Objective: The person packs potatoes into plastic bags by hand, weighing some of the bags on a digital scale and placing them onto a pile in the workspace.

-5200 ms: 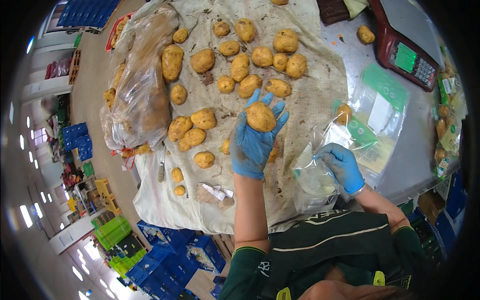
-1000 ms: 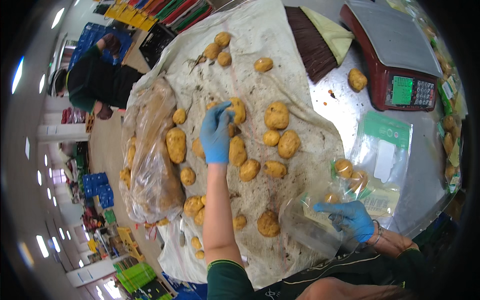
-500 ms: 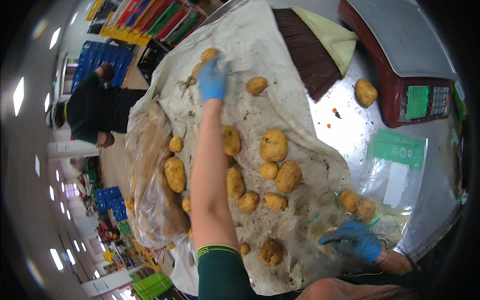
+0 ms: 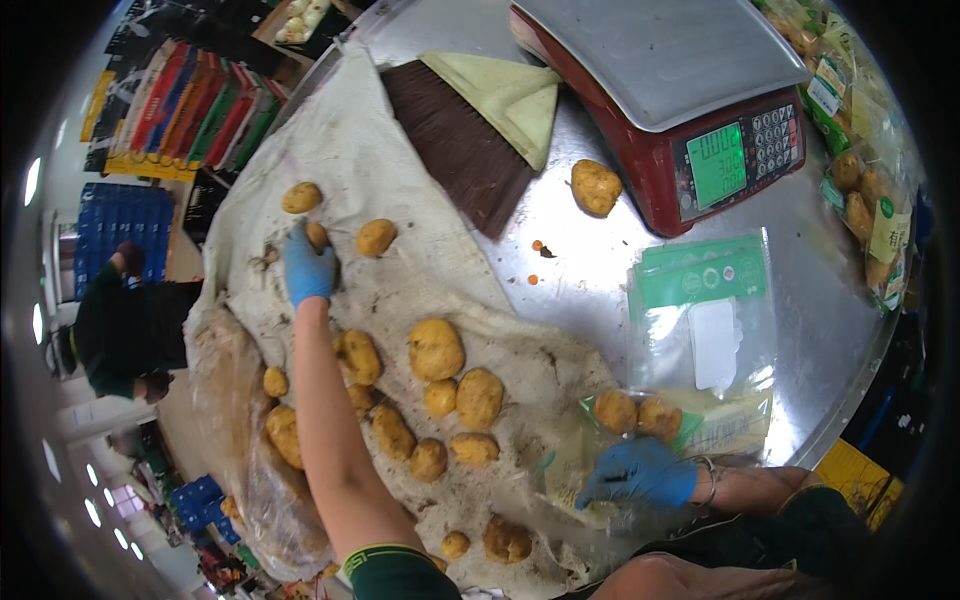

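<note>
My left hand (image 4: 308, 265), in a blue glove, reaches to the far left over a dirt-specked white cloth. Its fingers curl around a small potato (image 4: 317, 236), partly hidden by the hand. Just beyond it lies another potato (image 4: 300, 197), and one more potato (image 4: 376, 238) is to its right. At the lower right, my gloved right hand (image 4: 640, 473) grips a see-through plastic bag (image 4: 535, 492); its fingertips are partly hidden by the film. Two potatoes (image 4: 615, 411) sit in or under plastic beside that hand; I cannot tell which. Several potatoes (image 4: 436, 349) are scattered mid-cloth.
A red scale (image 4: 690, 160) with a metal pan stands at the far right. Near it are a brush (image 4: 460, 140), a loose potato (image 4: 596, 188) and flat green-printed bags (image 4: 700, 310). Filled potato bags (image 4: 870, 215) line the right edge. A person (image 4: 130, 320) stands at left.
The view has shifted, so things sit farther left and lower. My left hand has closed on a small potato and moved it slightly right. My right hand stays at the bag.
</note>
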A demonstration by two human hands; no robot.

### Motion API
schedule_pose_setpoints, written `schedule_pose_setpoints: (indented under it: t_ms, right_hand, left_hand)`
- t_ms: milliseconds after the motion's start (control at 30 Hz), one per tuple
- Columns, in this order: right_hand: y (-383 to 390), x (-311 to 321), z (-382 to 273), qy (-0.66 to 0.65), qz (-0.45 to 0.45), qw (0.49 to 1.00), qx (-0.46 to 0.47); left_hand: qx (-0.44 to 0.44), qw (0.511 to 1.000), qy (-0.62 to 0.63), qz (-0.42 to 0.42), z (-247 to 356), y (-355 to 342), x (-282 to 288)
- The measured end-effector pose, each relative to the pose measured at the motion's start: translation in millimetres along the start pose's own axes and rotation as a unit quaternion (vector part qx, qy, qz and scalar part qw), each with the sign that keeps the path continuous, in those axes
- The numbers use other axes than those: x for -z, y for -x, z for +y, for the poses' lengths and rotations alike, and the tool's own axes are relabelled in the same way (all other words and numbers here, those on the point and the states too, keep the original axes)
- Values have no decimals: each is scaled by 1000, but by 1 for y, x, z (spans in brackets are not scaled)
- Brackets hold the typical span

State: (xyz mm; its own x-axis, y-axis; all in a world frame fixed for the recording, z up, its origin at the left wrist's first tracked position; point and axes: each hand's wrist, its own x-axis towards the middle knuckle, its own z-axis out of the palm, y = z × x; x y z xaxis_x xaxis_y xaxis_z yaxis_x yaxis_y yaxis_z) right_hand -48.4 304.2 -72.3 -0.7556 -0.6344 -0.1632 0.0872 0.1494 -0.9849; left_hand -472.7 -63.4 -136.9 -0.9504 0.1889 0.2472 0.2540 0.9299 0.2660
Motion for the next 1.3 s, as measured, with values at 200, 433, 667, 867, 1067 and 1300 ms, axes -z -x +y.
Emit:
schedule_pose_setpoints:
  t_ms: [200,433,667,867,1067,1300]
  right_hand:
    - [8,-3,-36,-33,24,995,-86]
    - [28,-21,-86,29,69,994,-78]
    - [66,-52,-97,119,135,983,27]
    - [87,-58,-107,27,179,983,-24]
    - [106,-67,-110,-83,204,975,-17]
    - [96,-1,-123,-172,214,957,97]
  left_hand:
    - [134,775,599,-149,117,93,120]
    - [150,540,815,-146,269,254,190]
    - [137,582,795,-101,322,328,230]
    - [142,620,760,-131,334,385,235]
    - [130,904,351,-209,350,419,191]
    - [7,967,248,-67,405,400,255]
